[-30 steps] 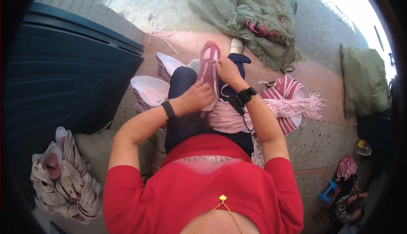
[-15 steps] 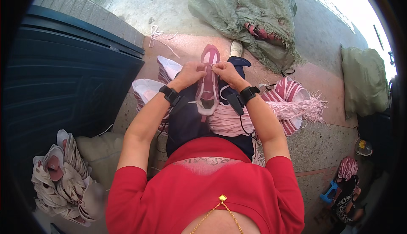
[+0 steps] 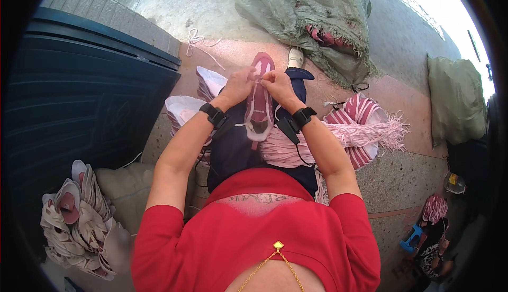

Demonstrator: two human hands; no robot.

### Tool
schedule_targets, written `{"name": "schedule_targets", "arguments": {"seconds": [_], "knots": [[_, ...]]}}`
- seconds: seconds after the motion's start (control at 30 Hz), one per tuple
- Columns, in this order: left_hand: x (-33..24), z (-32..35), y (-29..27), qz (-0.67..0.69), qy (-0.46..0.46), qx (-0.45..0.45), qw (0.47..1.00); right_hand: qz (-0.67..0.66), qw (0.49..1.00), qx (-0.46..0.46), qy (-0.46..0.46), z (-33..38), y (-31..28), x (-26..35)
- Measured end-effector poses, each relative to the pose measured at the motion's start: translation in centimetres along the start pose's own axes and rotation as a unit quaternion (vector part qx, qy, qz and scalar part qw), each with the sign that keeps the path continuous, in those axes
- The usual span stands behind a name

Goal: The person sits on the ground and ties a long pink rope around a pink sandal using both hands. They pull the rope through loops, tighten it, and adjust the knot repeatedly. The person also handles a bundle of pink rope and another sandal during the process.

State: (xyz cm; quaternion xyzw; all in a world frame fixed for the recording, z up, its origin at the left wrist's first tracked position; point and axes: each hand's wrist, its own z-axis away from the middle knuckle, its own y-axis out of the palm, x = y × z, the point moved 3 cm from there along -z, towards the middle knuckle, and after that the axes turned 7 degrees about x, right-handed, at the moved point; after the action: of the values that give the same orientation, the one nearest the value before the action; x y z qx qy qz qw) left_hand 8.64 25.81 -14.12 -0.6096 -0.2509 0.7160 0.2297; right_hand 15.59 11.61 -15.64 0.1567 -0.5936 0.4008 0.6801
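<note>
Two hands, left hand (image 3: 242, 85) and right hand (image 3: 279, 87), nearly meet over the far half of a pink upper (image 3: 260, 109), fingers bent, tips drawn in; whatever they pinch is too small to tell. The upper lies lengthwise over the legs (image 3: 233, 157). Pink laces (image 3: 286, 150) spread to its right, stacked uppers (image 3: 182, 107) to its left, a sack (image 3: 296, 6) on the far side.

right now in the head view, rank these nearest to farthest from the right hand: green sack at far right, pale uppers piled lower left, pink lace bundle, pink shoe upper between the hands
1. Pink shoe upper, right beside the right hand
2. Pink lace bundle, below it, extending right
3. Green sack, far right
4. Pale uppers, lower left
</note>
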Motion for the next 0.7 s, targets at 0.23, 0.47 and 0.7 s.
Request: {"name": "schedule_targets", "arguments": {"seconds": [0.23,0.47,0.7], "knots": [[-0.9,-1.3,1.3,-0.115,0.053,0.061,0.990,-0.021,0.999,0.032,-0.015,-0.6,0.2,-2.5],[0.2,0.5,-4.2,-0.322,0.041,0.040,0.945,-0.011,1.000,0.010,-0.022,2.3,-2.5,-1.2],[4.0,20.6,-37.6,0.038,-0.260,-0.425,0.866,-0.081,0.991,0.011,0.109,14.0,-12.9,-4.4]]}}
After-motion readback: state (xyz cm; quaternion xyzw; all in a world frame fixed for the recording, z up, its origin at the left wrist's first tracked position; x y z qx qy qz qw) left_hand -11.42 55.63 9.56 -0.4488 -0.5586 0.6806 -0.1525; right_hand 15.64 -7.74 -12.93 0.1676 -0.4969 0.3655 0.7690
